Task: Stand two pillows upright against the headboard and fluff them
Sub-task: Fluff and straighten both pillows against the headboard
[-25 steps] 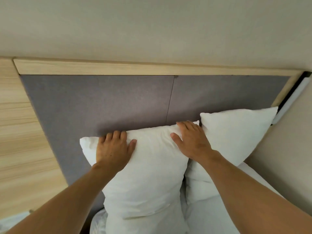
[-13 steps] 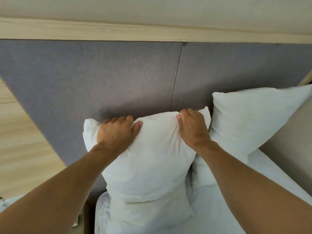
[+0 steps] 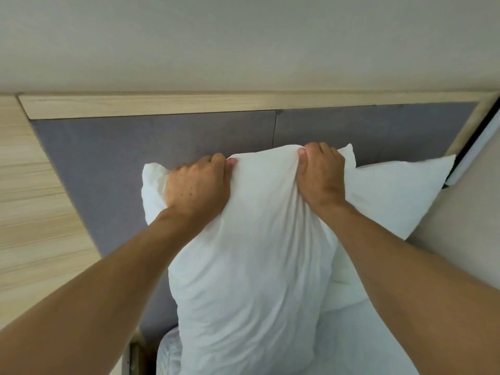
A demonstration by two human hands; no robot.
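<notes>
A white pillow (image 3: 251,266) stands upright in front of the grey padded headboard (image 3: 108,158). My left hand (image 3: 197,188) grips its top edge near the left corner. My right hand (image 3: 322,174) grips the top edge near the right corner, bunching the cover between both fists. The cloth is stretched and creased below my hands. A second white pillow (image 3: 395,196) leans upright against the headboard to the right, partly hidden behind the first pillow and my right forearm.
A pale wood rail (image 3: 189,104) tops the headboard, with wood panelling (image 3: 32,212) on the left. A beige side wall (image 3: 465,228) closes in on the right. White bedding (image 3: 359,342) lies below the pillows. The mattress edge (image 3: 167,350) shows at the bottom left.
Both hands have closed from flat on the pillow to fists gripping its top edge. The pillow has been pulled up taller, and its top is now pinched and creased.
</notes>
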